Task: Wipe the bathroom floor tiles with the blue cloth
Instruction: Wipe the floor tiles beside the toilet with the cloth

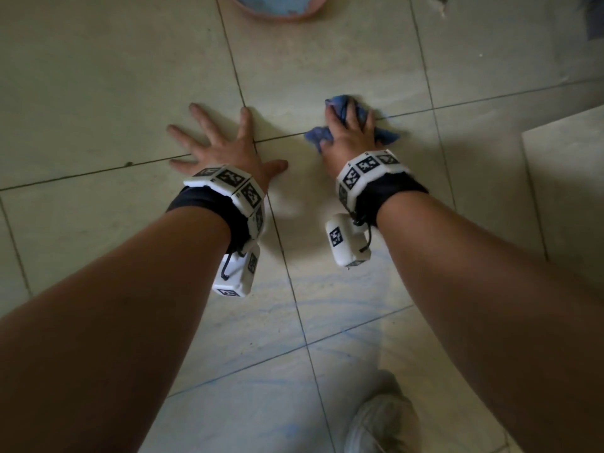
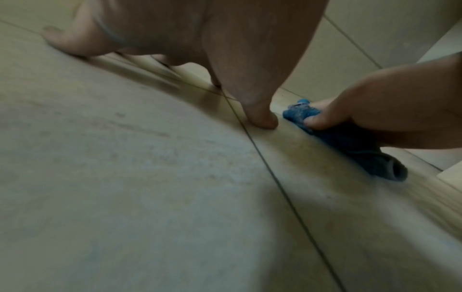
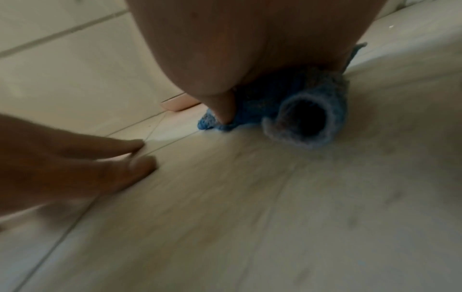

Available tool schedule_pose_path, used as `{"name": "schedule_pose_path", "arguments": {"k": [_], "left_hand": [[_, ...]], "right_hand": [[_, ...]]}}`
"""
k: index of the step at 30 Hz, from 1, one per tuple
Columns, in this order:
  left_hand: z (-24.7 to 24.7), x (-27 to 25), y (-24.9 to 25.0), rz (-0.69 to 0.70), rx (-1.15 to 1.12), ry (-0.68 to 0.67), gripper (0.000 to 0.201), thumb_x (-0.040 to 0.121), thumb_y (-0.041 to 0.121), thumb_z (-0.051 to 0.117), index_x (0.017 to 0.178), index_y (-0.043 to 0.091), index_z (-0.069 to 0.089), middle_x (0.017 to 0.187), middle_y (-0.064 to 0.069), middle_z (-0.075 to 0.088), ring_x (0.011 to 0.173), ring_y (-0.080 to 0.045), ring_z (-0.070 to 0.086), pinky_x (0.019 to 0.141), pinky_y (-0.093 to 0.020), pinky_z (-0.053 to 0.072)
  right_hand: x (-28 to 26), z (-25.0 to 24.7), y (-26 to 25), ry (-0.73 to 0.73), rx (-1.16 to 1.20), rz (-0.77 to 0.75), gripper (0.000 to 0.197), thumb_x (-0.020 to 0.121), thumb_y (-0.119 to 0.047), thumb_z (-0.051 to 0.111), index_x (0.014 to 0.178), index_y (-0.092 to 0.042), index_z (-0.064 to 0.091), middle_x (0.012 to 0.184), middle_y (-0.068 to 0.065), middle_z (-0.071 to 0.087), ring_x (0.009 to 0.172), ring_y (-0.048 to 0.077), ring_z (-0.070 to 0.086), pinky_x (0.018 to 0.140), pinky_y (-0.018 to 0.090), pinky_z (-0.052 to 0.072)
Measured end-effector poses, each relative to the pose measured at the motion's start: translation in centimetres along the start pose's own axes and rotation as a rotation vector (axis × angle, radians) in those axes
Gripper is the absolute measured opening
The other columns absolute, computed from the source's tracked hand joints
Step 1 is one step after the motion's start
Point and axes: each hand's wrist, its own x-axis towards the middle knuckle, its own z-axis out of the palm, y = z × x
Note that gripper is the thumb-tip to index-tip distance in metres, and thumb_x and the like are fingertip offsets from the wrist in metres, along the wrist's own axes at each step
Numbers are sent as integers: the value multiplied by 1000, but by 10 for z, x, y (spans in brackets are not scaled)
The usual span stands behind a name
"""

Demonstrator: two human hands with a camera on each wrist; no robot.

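Observation:
The blue cloth [image 1: 319,135] lies bunched on the beige floor tiles [image 1: 98,76], just past a grout line. My right hand [image 1: 351,129] sits on top of it, fingers curled into the folds and the thumb pressing one edge. In the left wrist view the right hand [image 2: 387,118] grips the cloth [image 2: 300,113] against the tile. From the right wrist view, a rolled end of the cloth [image 3: 252,116] sticks out under the palm [image 3: 250,39]. My left hand [image 1: 228,145] lies flat on the floor to the left, fingers spread, holding nothing.
A pink basin [image 1: 274,11] with blue inside stands on the floor at the far top. A raised tiled step [image 1: 565,178] runs along the right. My white shoe [image 1: 382,420] is at the bottom. Faint bluish streaks [image 1: 327,299] mark the near tiles.

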Motion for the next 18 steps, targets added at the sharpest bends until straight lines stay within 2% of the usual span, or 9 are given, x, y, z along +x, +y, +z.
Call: {"name": "schedule_pose_path", "arguments": {"k": [4,8,11,14,18], "left_hand": [[-1,1,2,0,-1,-23,97,82,75,55,154,47,-3,159,-17,-31,141,-57,-21,106,-78,8],[-5,0,5,-3,2,-40,97,82,74,55,154,48,-4,158,-17,-32,141,-57,-21,106,-78,10],[-6,-1,7,-6,5,-49,97,82,75,54,154,48,-6,158,-17,-33,141,-56,-22,108,-78,10],[-5,-2,8,-9,12,-49,97,83,75,53,154,48,-7,158,-17,-33,142,-56,-22,108,-77,9],[-5,-2,7,0,9,-38,96,83,74,54,154,48,-5,158,-17,-33,142,-55,-22,108,-77,8]], "right_hand": [[4,-16,42,23,29,146,63,103,-36,38,156,-29,5,163,7,-8,148,37,-6,117,57,6],[-36,1,64,48,49,265,66,102,-29,41,157,-26,5,164,7,-8,148,38,-8,117,58,11],[-56,24,32,2,-38,160,66,103,-32,38,157,-25,1,163,6,-12,148,38,-10,117,57,10],[-46,26,1,-12,-28,77,64,103,-35,38,156,-29,3,163,1,-14,149,35,-13,117,56,10],[-17,2,22,13,29,102,64,102,-35,39,156,-29,5,164,2,-10,149,34,-10,117,57,10]]}}
